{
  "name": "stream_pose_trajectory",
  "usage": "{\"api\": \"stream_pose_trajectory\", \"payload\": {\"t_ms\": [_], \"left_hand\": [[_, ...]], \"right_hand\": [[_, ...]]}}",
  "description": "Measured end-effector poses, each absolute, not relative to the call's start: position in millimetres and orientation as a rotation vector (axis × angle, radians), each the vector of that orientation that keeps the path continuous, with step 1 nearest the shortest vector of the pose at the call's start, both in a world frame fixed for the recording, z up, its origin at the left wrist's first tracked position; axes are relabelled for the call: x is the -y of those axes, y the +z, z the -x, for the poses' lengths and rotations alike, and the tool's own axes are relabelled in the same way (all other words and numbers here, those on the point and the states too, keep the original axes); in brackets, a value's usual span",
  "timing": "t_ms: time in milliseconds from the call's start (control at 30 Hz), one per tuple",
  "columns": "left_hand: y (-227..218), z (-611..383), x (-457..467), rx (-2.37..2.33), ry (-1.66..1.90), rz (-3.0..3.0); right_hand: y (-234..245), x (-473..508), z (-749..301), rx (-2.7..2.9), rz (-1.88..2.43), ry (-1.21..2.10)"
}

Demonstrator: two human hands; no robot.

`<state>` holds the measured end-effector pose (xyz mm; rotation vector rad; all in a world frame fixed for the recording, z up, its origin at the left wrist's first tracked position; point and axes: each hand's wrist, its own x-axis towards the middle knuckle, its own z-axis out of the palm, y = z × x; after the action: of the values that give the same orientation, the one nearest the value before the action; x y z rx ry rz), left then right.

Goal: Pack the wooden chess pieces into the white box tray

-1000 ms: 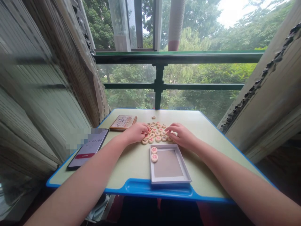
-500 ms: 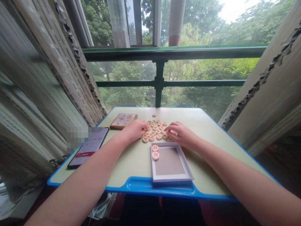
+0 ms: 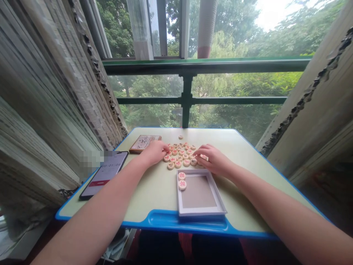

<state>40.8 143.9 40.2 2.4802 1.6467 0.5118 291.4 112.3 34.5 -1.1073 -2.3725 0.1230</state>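
Several round Chinese chess pieces (image 3: 178,163) with red or dark characters lie in a loose cluster mid-table. My left hand (image 3: 154,151) rests at the cluster's left edge, fingers loosely bent and apart, its fingertips beside the pieces; its thumb is mostly hidden. At the right edge, my right hand (image 3: 211,157) reaches over the pieces with its fingers spread, partly covering some. I see no piece lifted by either hand. Nearer me is a shallow white box tray (image 3: 180,206), holding two red-marked pieces (image 3: 182,184) in its left far corner.
A decorated box lid (image 3: 143,141) lies at the far left. The phone (image 3: 106,175) shows a timer at the left edge. One lone piece (image 3: 180,137) sits beyond the cluster. The table (image 3: 154,191) has a blue rim; a green railing (image 3: 187,99) and window stand behind.
My left hand has shifted slightly left, uncovering more pieces on that side of the cluster. My right hand stays nearly in place. The view has tilted a little.
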Motion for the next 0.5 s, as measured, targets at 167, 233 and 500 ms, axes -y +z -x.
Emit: {"api": "stream_pose_trajectory", "payload": {"t_ms": [167,233,500], "left_hand": [[38.0,-36.7,-145.8,-1.577,0.471,-2.478],[37.2,-35.7,-146.8,-1.57,0.467,-2.466],[34.4,-35.2,-150.1,-1.513,0.494,-2.428]], "right_hand": [[31.9,-114.0,-291.8,2.392,1.08,0.116],[31.5,-114.2,-291.9,2.393,1.079,0.104],[31.5,-113.7,-290.3,2.407,1.013,0.076]]}}
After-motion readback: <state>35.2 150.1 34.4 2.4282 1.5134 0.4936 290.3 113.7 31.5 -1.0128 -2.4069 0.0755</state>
